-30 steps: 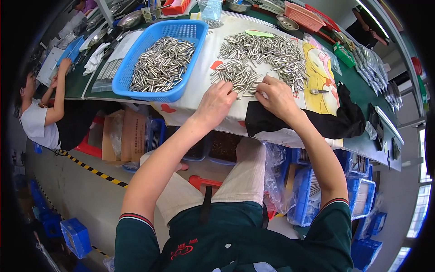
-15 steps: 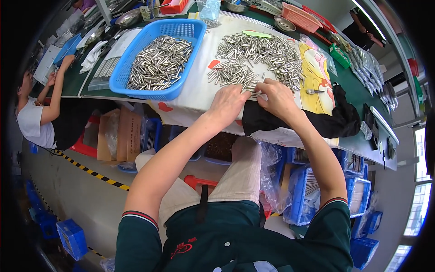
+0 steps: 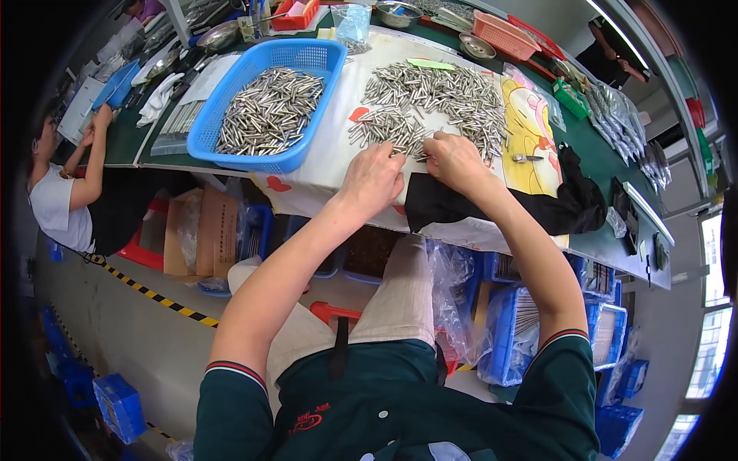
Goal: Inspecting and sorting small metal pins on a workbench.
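A spread pile of short silvery metal pins [image 3: 470,98] covers the pale printed cloth [image 3: 327,170] in front of me, with a smaller heap of the same pins [image 3: 382,125] at its near left. My left hand [image 3: 371,180] is closed at the near edge of that heap, its fingertips curled inward. Just to its right, my right hand [image 3: 459,163] pinches at the front of the pins, above a black cloth [image 3: 492,206]. Whatever either set of fingers holds is hidden behind the knuckles. A blue perforated basket [image 3: 197,137] full of similar pins stands to the left.
Right of the pile lies a small metal-tipped tool [image 3: 526,158] on a yellow cartoon print. Metal bowls [image 3: 477,48] and a salmon basket [image 3: 503,37] line the back. Blue crates [image 3: 503,338] stand below the table on the right. Another person [image 3: 65,196] works at the far left.
My left hand has drawn slightly back and left from the pins, with its fingers more curled. My right hand has shifted a little left and up. The whole view has also moved slightly.
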The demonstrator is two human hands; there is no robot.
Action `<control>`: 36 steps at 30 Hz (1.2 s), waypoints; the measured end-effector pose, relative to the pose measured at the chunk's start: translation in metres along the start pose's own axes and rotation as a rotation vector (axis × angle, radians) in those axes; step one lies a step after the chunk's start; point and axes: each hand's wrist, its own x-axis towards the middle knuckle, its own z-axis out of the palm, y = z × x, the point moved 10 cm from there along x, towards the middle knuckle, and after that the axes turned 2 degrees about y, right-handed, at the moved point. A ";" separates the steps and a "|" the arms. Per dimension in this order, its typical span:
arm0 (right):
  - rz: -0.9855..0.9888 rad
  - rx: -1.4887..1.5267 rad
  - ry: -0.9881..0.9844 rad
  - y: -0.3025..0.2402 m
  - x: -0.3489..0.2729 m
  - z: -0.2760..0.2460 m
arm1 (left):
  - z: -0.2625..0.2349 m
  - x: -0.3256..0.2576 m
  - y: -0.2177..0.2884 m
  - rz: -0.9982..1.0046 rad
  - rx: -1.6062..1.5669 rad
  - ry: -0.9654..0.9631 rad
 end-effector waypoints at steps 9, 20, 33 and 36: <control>0.035 -0.014 -0.065 0.001 -0.005 -0.009 | -0.011 -0.009 -0.020 -0.024 0.109 0.031; 0.078 0.000 -0.036 0.006 -0.018 -0.013 | -0.010 -0.002 -0.016 0.071 0.266 -0.058; 0.036 -0.119 -0.064 0.004 -0.005 -0.009 | 0.007 -0.003 -0.014 0.065 0.275 -0.139; -0.036 -0.131 -0.009 0.000 -0.008 -0.005 | 0.007 0.000 -0.007 0.078 0.332 -0.137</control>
